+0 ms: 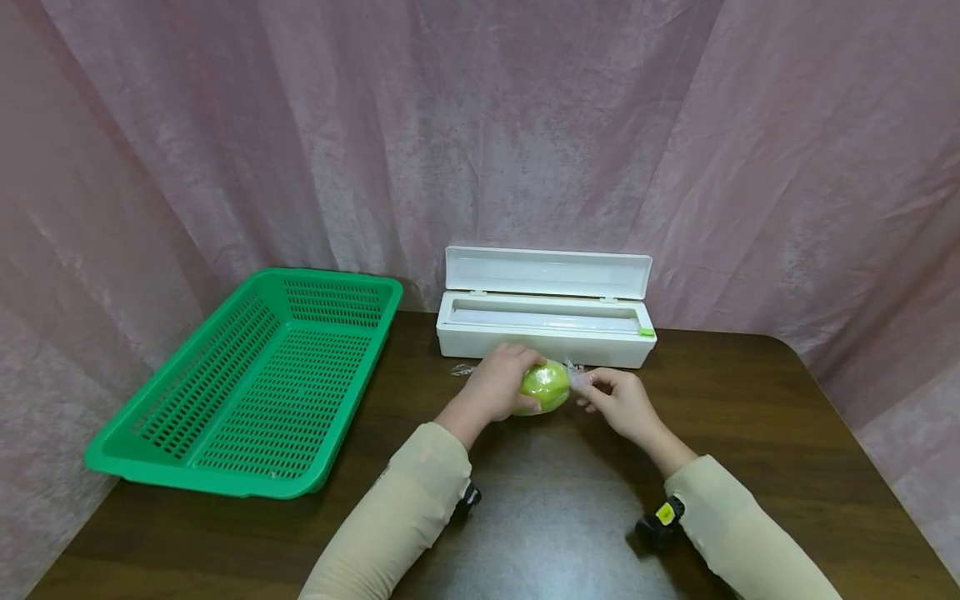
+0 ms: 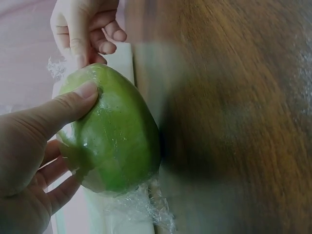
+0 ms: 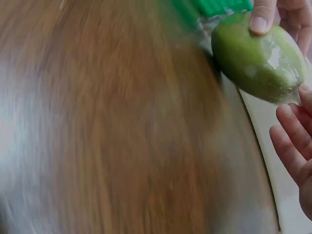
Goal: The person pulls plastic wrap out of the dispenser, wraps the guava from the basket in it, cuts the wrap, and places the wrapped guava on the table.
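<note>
A smooth green mango (image 1: pixel 547 385), wrapped in clear cling film, is held just above the table in front of the white box. My left hand (image 1: pixel 498 382) grips it from the left, thumb on the near side and fingers on the far side. At its right end my right hand (image 1: pixel 621 404) pinches the gathered cling film (image 1: pixel 576 373) between thumb and index finger. From the mango's other end a loose, crumpled tail of film (image 2: pixel 141 207) sticks out in the left wrist view. In the right wrist view the right fingertips (image 3: pixel 287 117) are close against the mango's tip.
Behind the hands stands a white cling film box (image 1: pixel 543 342), its lid (image 1: pixel 547 271) raised and a roll inside. A green plastic basket (image 1: pixel 352 417) sits at the left of the brown wooden table (image 1: pixel 750 400). Pink curtains (image 1: pixel 525 125) hang behind.
</note>
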`<state>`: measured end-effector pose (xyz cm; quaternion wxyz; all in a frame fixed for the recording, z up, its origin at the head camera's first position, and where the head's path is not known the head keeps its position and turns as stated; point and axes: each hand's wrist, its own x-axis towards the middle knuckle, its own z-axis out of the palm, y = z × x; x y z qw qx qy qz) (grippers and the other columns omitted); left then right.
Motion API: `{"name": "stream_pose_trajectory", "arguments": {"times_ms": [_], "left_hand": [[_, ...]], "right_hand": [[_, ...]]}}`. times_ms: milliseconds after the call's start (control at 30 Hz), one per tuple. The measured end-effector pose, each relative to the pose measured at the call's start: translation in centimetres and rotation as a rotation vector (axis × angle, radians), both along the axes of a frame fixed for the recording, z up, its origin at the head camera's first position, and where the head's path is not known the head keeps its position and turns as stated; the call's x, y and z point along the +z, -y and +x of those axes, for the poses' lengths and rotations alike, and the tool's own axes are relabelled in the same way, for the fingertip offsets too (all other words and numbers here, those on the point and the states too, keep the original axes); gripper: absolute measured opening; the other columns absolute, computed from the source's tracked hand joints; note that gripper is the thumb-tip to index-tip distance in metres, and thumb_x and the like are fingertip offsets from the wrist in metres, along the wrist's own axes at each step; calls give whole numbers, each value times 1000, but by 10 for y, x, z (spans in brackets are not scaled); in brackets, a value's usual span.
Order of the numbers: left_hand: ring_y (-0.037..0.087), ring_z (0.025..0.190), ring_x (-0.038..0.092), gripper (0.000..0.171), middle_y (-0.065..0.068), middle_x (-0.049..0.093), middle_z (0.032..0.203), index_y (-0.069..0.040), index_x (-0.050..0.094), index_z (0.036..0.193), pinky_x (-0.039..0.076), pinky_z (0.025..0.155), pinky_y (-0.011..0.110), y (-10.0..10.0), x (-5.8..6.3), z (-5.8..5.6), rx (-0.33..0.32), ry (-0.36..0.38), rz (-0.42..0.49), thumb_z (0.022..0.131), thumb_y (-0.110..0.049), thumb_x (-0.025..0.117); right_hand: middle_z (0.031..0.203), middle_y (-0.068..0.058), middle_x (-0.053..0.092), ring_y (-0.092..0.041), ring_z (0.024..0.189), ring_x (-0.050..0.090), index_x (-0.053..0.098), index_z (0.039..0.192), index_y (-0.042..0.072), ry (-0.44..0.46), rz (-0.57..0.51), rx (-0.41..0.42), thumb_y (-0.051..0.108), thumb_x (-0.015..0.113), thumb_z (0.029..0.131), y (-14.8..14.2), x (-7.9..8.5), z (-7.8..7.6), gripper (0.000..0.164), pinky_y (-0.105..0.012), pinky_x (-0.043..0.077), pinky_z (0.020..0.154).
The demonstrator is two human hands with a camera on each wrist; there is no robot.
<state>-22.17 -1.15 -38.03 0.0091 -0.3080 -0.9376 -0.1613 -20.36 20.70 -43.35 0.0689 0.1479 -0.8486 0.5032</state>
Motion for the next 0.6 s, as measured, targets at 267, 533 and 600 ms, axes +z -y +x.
{"name": "stream_pose_trajectory", "arguments": {"times_ms": [267,533,600], "left_hand": [[20,119,50,62,1,59,128,-14,58,125,38,105,33,-1,1,3,9,-7,-5,72,-33,82],[19,114,51,63,-1,59,127,-16,58,126,42,100,33,-4,0,7,4,-45,-44,71,-34,82],[18,113,51,64,-1,59,127,-17,57,127,42,99,33,-5,-1,7,-1,-61,-56,71,-35,82]], "right_hand": [[75,-9,65,-8,62,62,59,89,-15,296,-308,-32,13,59,93,9,4,0,28,-29,56,56],[61,3,50,-5,48,47,52,69,8,496,-384,-161,10,54,91,18,7,-3,22,-21,49,48],[59,4,48,-4,47,45,52,68,8,513,-378,-185,9,54,90,19,9,-3,22,-21,49,47]]}}
